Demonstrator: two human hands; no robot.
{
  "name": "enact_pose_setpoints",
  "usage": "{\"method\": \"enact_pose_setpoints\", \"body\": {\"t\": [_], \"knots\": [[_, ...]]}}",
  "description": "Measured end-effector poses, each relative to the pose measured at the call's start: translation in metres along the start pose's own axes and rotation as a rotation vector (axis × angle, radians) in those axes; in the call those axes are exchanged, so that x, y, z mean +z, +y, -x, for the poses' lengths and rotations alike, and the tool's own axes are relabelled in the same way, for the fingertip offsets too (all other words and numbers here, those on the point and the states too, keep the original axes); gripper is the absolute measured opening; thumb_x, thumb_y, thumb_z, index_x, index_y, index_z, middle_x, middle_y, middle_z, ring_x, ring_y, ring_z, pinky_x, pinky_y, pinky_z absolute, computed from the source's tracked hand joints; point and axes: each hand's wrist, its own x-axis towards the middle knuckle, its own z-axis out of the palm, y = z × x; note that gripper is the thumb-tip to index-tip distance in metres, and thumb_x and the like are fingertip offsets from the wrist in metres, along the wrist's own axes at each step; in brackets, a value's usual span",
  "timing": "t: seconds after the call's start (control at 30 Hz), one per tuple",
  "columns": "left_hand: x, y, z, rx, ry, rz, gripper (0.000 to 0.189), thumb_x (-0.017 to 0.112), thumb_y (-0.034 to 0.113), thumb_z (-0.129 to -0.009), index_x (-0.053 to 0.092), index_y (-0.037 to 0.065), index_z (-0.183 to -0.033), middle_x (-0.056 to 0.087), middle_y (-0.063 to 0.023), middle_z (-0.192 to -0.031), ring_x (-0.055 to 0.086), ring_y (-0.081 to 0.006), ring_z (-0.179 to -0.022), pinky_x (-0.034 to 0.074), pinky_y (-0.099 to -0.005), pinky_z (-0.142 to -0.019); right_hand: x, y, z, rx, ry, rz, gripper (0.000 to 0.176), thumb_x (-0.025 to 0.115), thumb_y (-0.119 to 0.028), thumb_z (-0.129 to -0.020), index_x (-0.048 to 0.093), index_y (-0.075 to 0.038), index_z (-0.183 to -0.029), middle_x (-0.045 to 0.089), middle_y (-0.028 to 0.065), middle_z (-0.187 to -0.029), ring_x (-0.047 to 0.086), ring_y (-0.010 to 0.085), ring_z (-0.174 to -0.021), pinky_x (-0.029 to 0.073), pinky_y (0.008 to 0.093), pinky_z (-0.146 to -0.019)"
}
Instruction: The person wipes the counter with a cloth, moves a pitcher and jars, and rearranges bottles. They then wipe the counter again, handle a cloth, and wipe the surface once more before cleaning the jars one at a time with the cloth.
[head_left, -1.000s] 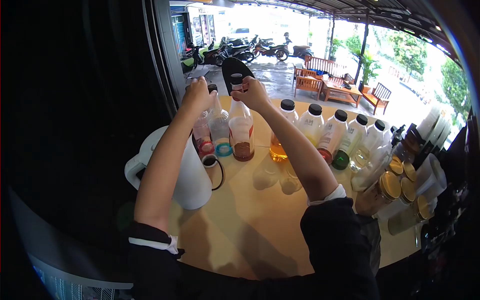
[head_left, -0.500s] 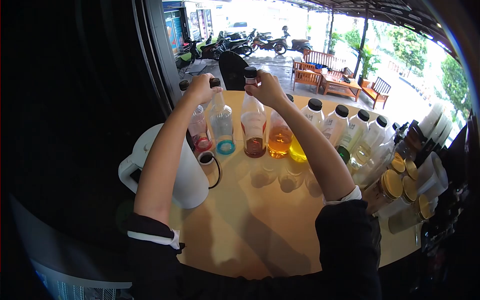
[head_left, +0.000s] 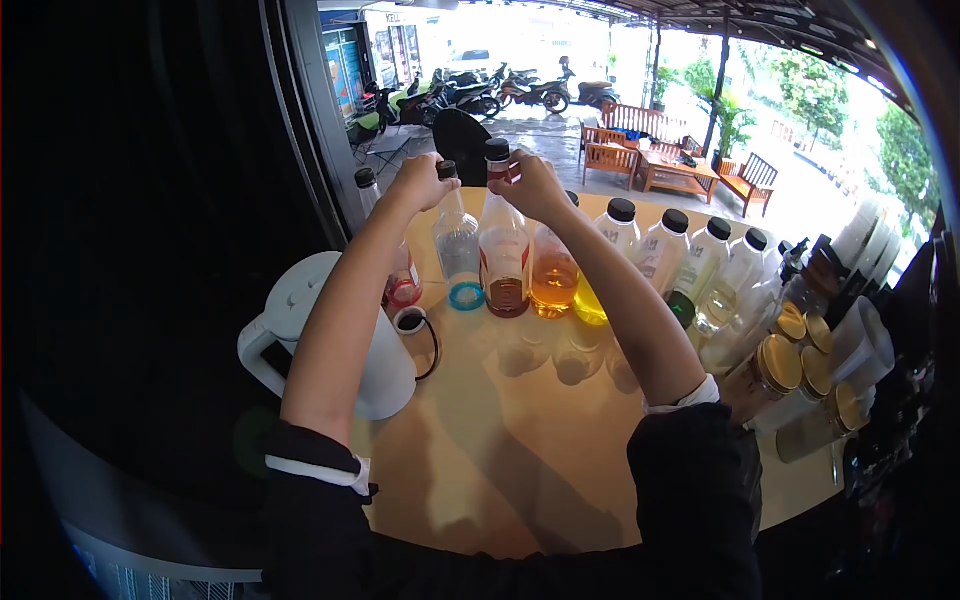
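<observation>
My left hand (head_left: 420, 183) grips the neck of a clear bottle with a little blue liquid (head_left: 460, 250), just below its black cap. Right beside it stands a bottle with dark red-brown liquid (head_left: 506, 262), and my right hand (head_left: 532, 185) is closed round its neck. To the left, partly behind my left forearm, is a bottle with a little red liquid (head_left: 404, 285). An orange bottle (head_left: 554, 280) and a yellow one (head_left: 590, 303) stand to the right, partly hidden by my right forearm.
A white kettle (head_left: 375, 370) stands at the left of the wooden table (head_left: 480, 430), near a small cup (head_left: 411, 321). More capped bottles (head_left: 717, 300) line the right side, with gold-lidded jars (head_left: 780, 365) nearer me. Beyond are wooden benches (head_left: 612, 155) and parked motorbikes (head_left: 535, 95).
My left hand has moved right with the blue-liquid bottle, which now stands close against the red-brown one. My right hand has stayed at its bottle's neck.
</observation>
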Motion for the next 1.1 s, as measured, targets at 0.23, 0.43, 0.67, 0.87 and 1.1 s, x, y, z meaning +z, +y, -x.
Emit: {"method": "enact_pose_setpoints", "body": {"t": [0.23,0.43,0.67,0.87,1.1], "knots": [[-0.015,0.008,0.009,-0.056,-0.114,-0.007,0.047,0.072,0.033,-0.079,0.057,0.001,-0.111,0.066,-0.0072,-0.076,0.065,-0.0128,-0.065,0.054,-0.0272,-0.050,0.001,0.001,-0.003,0.026,-0.026,0.011,0.032,0.074,-0.020,-0.069,0.063,0.003,-0.089,0.068,0.0154,-0.082,0.067,0.0273,-0.079,0.051,0.0346,-0.073],[-0.044,-0.001,0.011,-0.011,0.217,-0.175,0.055,0.069,0.037,-0.079,0.056,-0.006,-0.110,0.066,-0.0195,-0.094,0.066,-0.0305,-0.085,0.052,-0.0379,-0.079,-0.002,-0.002,-0.003,0.051,-0.064,0.095,0.039,0.074,-0.027,-0.072,0.064,-0.002,-0.101,0.068,0.0123,-0.086,0.066,0.0226,-0.080,0.050,0.0349,-0.075],[-0.052,-0.070,0.003,-0.120,0.202,-0.397,0.040,0.068,0.025,-0.079,0.059,-0.001,-0.108,0.064,-0.0224,-0.102,0.061,-0.0350,-0.098,0.048,-0.0399,-0.087,-0.005,-0.007,0.001,0.052,-0.046,0.054,0.041,0.074,-0.025,-0.070,0.061,0.003,-0.097,0.067,0.0192,-0.088,0.067,0.0309,-0.085,0.051,0.0379,-0.077],[-0.046,-0.078,0.005,-0.084,0.159,-0.219,0.038,0.076,0.022,-0.072,0.063,0.000,-0.100,0.067,-0.0196,-0.093,0.064,-0.0329,-0.090,0.050,-0.0386,-0.082,-0.005,-0.007,0.005,0.034,-0.027,0.053,0.041,0.072,-0.026,-0.072,0.060,0.003,-0.099,0.067,0.0198,-0.091,0.066,0.0321,-0.088,0.051,0.0382,-0.079],[-0.036,-0.078,-0.006,-0.144,0.163,-0.095,0.040,0.079,0.027,-0.069,0.067,0.000,-0.095,0.066,-0.0217,-0.094,0.064,-0.0339,-0.093,0.050,-0.0381,-0.085,-0.007,-0.009,0.008,0.042,-0.032,0.034,0.041,0.071,-0.026,-0.073,0.061,0.003,-0.099,0.067,0.0193,-0.092,0.066,0.0319,-0.088,0.050,0.0372,-0.080]]}}
